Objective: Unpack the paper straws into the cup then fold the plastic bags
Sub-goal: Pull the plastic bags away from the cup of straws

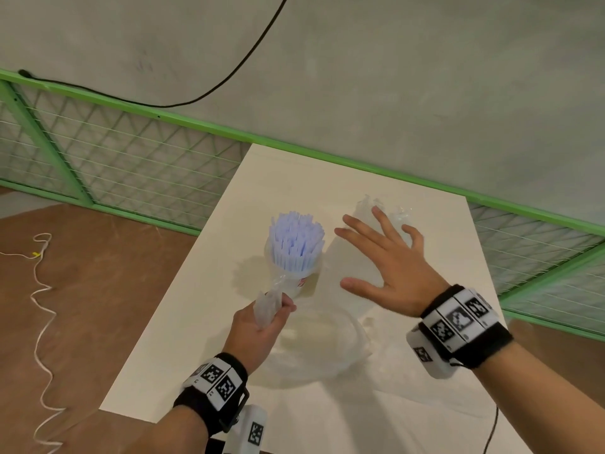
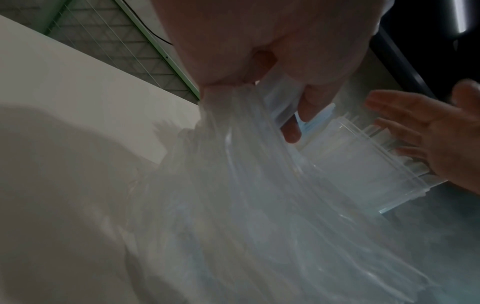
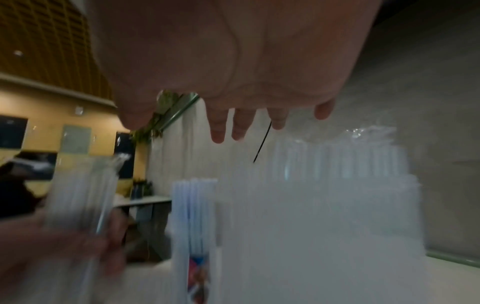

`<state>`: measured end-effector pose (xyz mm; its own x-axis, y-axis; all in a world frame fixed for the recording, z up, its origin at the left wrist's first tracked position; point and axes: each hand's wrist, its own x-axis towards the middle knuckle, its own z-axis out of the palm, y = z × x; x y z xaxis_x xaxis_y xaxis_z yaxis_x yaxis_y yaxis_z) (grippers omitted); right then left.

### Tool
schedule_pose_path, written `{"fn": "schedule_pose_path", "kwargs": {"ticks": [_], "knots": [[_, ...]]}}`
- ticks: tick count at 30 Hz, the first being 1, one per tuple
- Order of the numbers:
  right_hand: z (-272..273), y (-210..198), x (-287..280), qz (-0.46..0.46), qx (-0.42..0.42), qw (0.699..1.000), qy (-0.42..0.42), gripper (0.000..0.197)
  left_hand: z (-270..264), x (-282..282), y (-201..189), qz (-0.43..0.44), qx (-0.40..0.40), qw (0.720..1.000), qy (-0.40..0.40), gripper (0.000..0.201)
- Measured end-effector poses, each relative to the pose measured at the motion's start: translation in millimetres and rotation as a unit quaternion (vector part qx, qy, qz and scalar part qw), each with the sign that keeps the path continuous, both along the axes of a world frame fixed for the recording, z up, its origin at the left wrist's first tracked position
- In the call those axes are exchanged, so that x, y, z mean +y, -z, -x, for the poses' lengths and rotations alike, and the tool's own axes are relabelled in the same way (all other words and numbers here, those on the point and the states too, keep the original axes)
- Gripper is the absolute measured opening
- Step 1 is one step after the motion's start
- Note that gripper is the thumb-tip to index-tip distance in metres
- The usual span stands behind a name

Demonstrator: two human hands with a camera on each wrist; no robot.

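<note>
A clear cup [image 1: 299, 283] packed with pale blue paper straws [image 1: 296, 239] stands upright on the white table [image 1: 229, 257]. Just in front of it my left hand [image 1: 262, 326] grips the gathered end of an empty clear plastic bag [image 1: 314, 352], which hangs down and spreads over the table; the same bag [image 2: 259, 195] fills the left wrist view. My right hand [image 1: 383, 263] hovers flat with fingers spread, right of the cup, above another clear bag [image 1: 370, 208] that holds straws [image 3: 337, 162]. It holds nothing.
A green-framed wire mesh fence [image 1: 131, 158] runs behind the table against a grey wall. A black cable [image 1: 248, 54] hangs on the wall. Brown floor with a white cord [image 1: 41, 290] lies left of the table edge.
</note>
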<state>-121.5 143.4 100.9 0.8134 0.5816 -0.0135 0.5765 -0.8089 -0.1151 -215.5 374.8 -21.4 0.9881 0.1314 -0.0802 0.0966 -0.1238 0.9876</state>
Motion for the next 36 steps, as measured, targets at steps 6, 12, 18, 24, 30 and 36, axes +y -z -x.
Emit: {"fn": "schedule_pose_path", "kwargs": {"ticks": [6,12,18,24,30,36], "knots": [[7.6,34.1,-8.1,0.014,-0.048,0.998,0.033,0.074,1.6,0.2,0.1,0.013,0.000,1.000,0.008,0.020],[-23.9,34.0,8.4,0.020,-0.102,0.993,0.050,0.062,1.4,-1.8,3.0,0.004,0.001,1.000,0.015,0.019],[-34.9,48.5,15.9,-0.083,-0.171,0.980,0.055,0.034,3.0,-0.6,2.9,0.025,-0.003,1.000,-0.003,0.023],[-44.2,48.1,12.8,-0.181,-0.199,0.961,0.069,0.021,1.6,-1.5,5.7,0.016,0.009,1.000,0.004,0.011],[-44.5,45.1,10.6,-0.151,-0.199,0.967,0.046,0.029,0.1,-3.7,-1.5,0.008,0.015,1.000,0.003,0.008],[2.2,-0.6,45.3,-0.289,-0.116,0.945,-0.104,0.032,0.9,-1.3,-6.9,0.012,0.060,0.998,0.024,0.004]]}}
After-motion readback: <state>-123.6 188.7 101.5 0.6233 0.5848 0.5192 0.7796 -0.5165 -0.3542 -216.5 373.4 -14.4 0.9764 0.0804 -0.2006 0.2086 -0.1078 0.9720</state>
